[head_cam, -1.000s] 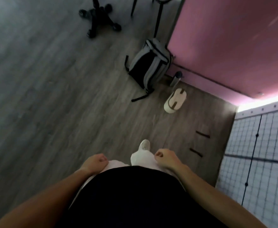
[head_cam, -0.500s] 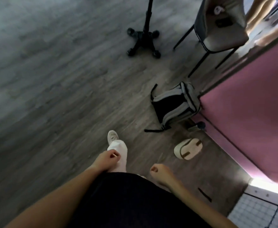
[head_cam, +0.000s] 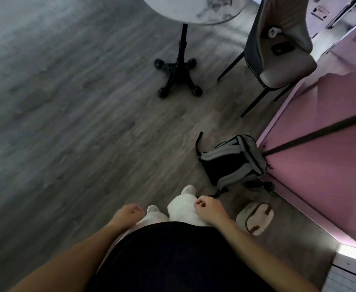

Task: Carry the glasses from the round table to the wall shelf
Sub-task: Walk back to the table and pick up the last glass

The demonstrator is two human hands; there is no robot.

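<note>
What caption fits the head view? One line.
Empty-handed, left hand and right hand loosely closed, nearing the round table.

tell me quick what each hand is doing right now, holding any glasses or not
Left hand: closed in a loose fist, holding nothing.
Right hand: closed in a loose fist, holding nothing.

Round table [head_cam: 194,9] ahead; fists [head_cam: 127,213] empty
</note>
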